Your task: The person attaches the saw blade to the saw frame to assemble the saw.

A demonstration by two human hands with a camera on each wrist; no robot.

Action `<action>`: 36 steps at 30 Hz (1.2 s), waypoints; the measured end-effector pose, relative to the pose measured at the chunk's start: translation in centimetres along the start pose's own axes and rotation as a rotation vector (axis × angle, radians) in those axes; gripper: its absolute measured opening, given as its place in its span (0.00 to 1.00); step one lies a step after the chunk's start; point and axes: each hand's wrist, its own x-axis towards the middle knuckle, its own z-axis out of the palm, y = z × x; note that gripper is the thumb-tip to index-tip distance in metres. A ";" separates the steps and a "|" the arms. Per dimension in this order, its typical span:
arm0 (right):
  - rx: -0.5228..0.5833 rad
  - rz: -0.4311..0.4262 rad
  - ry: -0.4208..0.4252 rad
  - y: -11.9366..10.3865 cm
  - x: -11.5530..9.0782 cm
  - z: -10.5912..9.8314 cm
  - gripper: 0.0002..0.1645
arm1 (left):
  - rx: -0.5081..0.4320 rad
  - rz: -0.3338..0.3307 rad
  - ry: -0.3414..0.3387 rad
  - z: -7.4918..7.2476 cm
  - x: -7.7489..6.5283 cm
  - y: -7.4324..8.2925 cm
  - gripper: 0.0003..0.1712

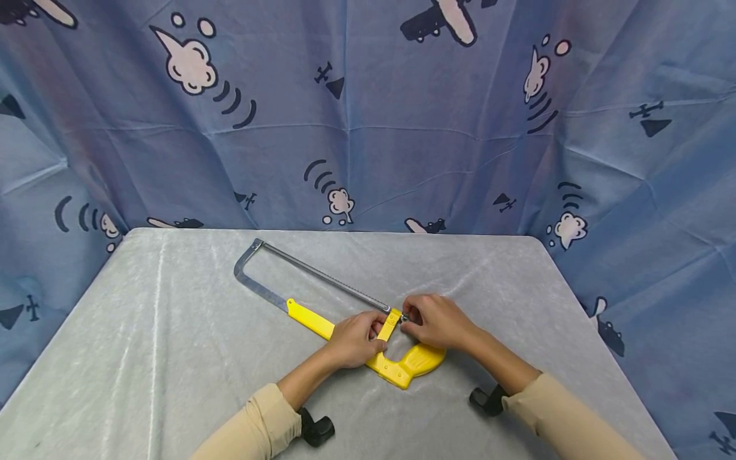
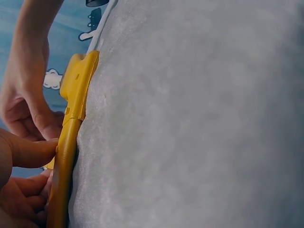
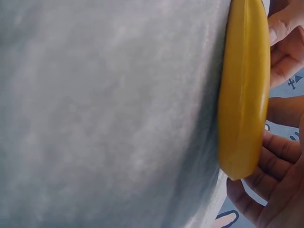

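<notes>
A hacksaw with a yellow frame and a grey metal bow lies on the table, its toothed blade on the far side. My left hand grips the yellow frame beside the handle, thumb on the near side. At the blade's handle end, the thumb and fingers of my right hand pinch a small metal wing nut, which they partly cover. From the right wrist, the yellow handle hides part of both hands. The left wrist view shows the left thumb against the yellow frame.
A light grey cloth covers the table. Behind it and at both sides hangs a blue curtain printed with planes and clouds. Black wrist mounts sit under both forearms, close above the cloth.
</notes>
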 end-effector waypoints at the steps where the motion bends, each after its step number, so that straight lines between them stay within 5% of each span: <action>1: 0.004 -0.003 -0.004 0.0 0.0 0.0 0.11 | 0.001 0.001 0.001 0.0 0.0 0.0 0.19; 26: 0.094 -0.019 -0.085 0.4 -0.1 0.2 0.08 | -0.006 -0.002 -0.005 0.1 0.0 -0.1 0.19; 36: 0.426 0.056 -0.211 1.1 0.4 0.1 0.13 | -0.015 0.005 0.008 0.2 -0.1 -0.2 0.18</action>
